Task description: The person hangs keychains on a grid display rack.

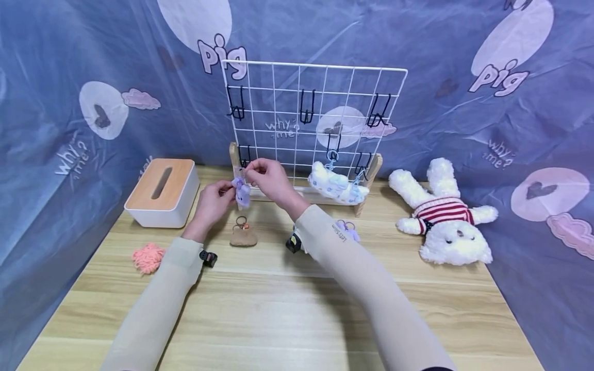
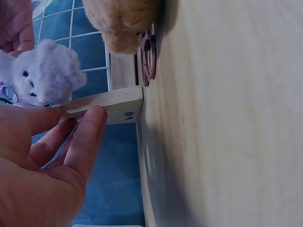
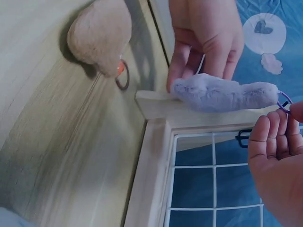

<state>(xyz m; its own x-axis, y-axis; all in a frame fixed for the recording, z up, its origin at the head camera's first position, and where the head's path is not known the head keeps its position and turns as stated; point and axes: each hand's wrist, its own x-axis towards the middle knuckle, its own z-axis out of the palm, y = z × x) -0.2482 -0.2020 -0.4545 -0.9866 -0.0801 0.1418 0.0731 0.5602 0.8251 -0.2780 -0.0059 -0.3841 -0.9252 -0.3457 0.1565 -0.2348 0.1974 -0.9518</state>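
A small lilac plush keychain [image 1: 242,194] with a face hangs in front of the left end of a white wire grid rack [image 1: 287,112]. My right hand [image 1: 273,181] pinches its purple ring [image 3: 284,100] between thumb and finger, close to a black hook [image 3: 242,138] on the grid. Loosely bent, the fingers of my left hand [image 2: 57,156] lie against or just beside the plush, by the rack's wooden foot [image 2: 106,100]. Whether they touch it is hard to tell. A brown plush keychain [image 1: 243,236] lies on the table below.
Two blue-and-white plush keychains [image 1: 329,180] hang on the rack's right side. A tissue box [image 1: 160,193] and a pink fluffy ball [image 1: 148,258] sit left. Another lilac keychain [image 1: 349,230] lies partly behind my right sleeve. A white teddy [image 1: 445,216] lies right.
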